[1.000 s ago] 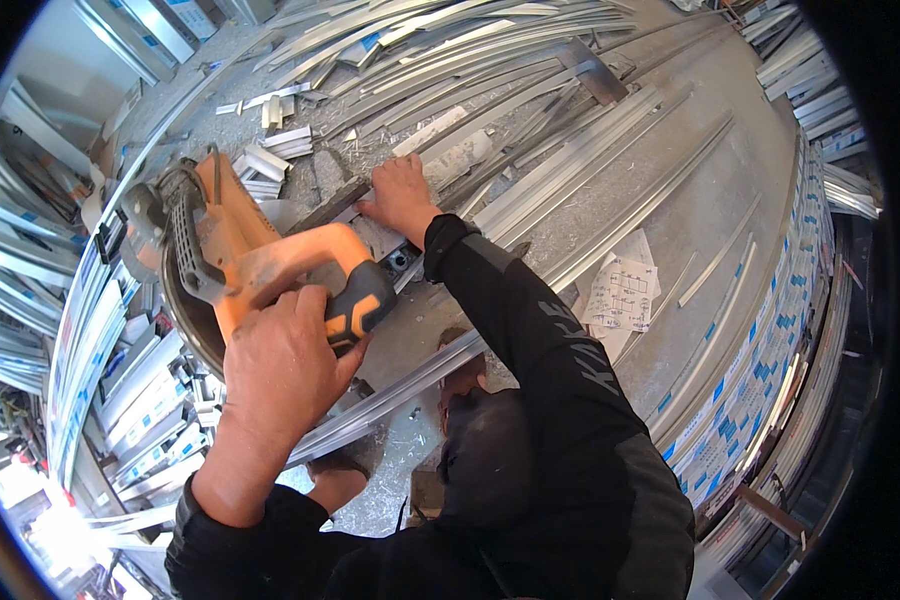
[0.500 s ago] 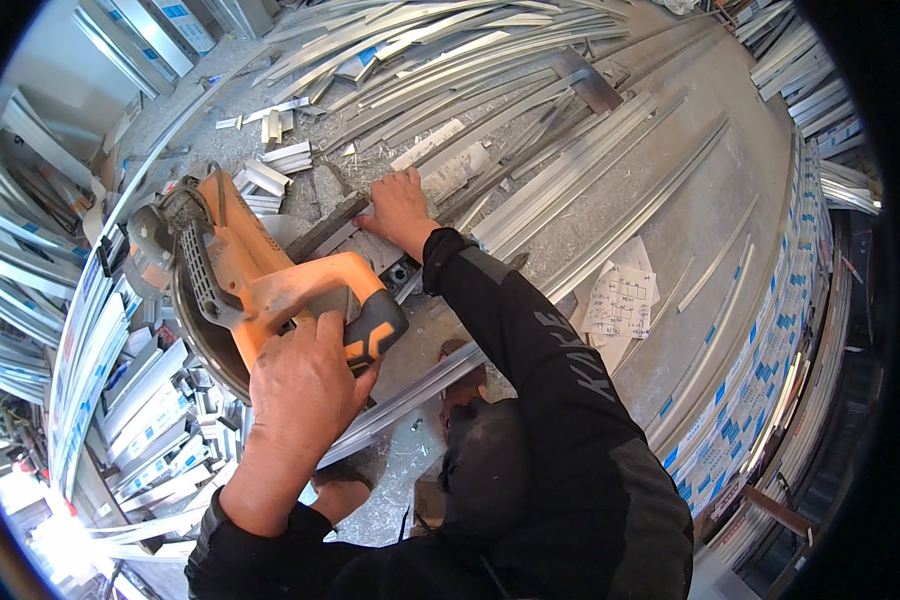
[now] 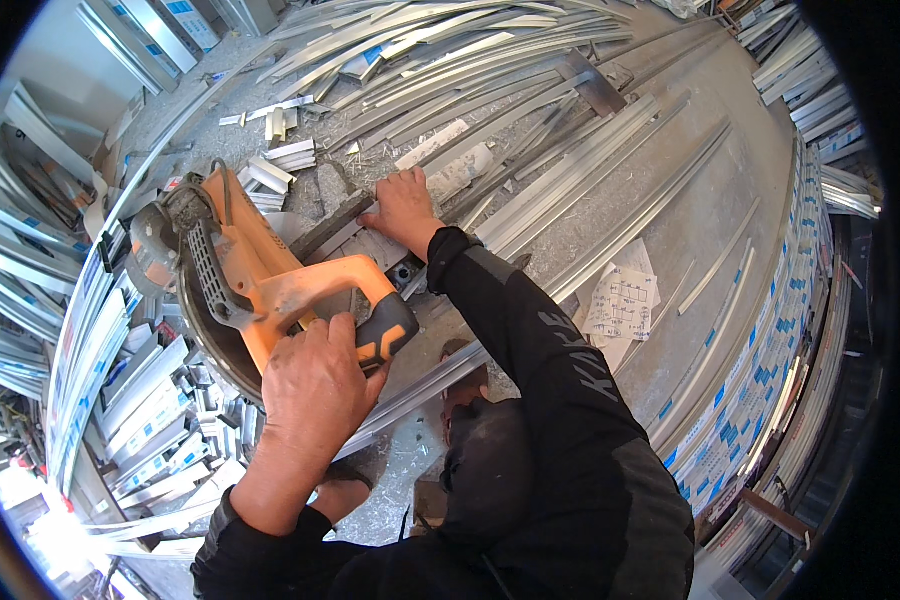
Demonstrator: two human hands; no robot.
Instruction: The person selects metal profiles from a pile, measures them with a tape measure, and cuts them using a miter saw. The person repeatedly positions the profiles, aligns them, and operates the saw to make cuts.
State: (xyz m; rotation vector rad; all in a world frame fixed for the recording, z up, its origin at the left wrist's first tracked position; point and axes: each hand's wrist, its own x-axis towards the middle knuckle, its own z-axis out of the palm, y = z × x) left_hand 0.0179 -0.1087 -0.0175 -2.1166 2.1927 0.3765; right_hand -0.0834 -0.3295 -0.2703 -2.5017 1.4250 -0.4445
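Observation:
An orange mitre saw (image 3: 253, 250) with a dark round blade guard stands left of the middle. My left hand (image 3: 320, 385) is closed round the lower part of its loop handle, beside the black grip. Over the saw's dark fence (image 3: 332, 228), my right hand (image 3: 405, 215) curls its fingers, thumb toward the blade side. A pale aluminium profile (image 3: 344, 240) runs along the fence to that hand. The hand covers its end, so the exact hold is partly hidden. The blade's lower edge is hidden behind the guard and my left hand.
Long aluminium profiles (image 3: 560, 185) stretch from the saw to the far right. Short offcuts (image 3: 290, 157) and shavings lie behind it. More cut pieces (image 3: 155, 420) heap at the left. A sheet with a handwritten sketch (image 3: 622, 303) lies right of my right arm.
The saw handle and my left hand have shifted slightly right and down in the picture, and the whole view has drifted a little. Both hands keep their holds.

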